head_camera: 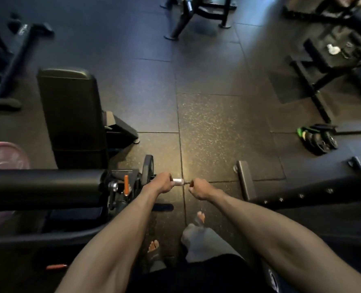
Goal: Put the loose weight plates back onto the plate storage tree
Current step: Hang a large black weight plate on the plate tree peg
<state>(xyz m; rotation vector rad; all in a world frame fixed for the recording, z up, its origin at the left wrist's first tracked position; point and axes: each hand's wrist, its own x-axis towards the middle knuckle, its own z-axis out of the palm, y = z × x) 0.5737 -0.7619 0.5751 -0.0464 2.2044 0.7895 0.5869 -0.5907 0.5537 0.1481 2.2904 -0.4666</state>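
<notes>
The rubber floor [207, 123] spreads out on every side of the silver bar end [178, 181], which sticks out from a machine low in the middle of the view. A padded backrest [69, 111] stands beyond and to the left of the bar end. A long black roller pad [42, 182] lies level with the bar end, further left. Past that roller, far to the left of the bar end, part of a pink plate [4, 155] shows; what it rests on cannot be made out. Well to the right of the bar end and further away, a clutch of small plates [321, 140], one with green on it, sits low beside a dark frame. Whether that is a rack or just the floor cannot be told.

A black plate [147, 166] sits upright just to the left of the bar end, apparently threaded on the same bar. The left hand [162, 183] is wrapped around the bar between that plate and the silver tip, fingers clenched on it. The right hand [199, 191] is just right of the bar end with its fingers curled in. It may be pinching a small clip or pin, but that cannot be told. An orange lever [126, 185] stands left of the black plate.

No storage tree is plainly in view, so the job looks to be at an early stage. The black plate has yet to come off, and the other loose plates seem to be waiting.
</notes>
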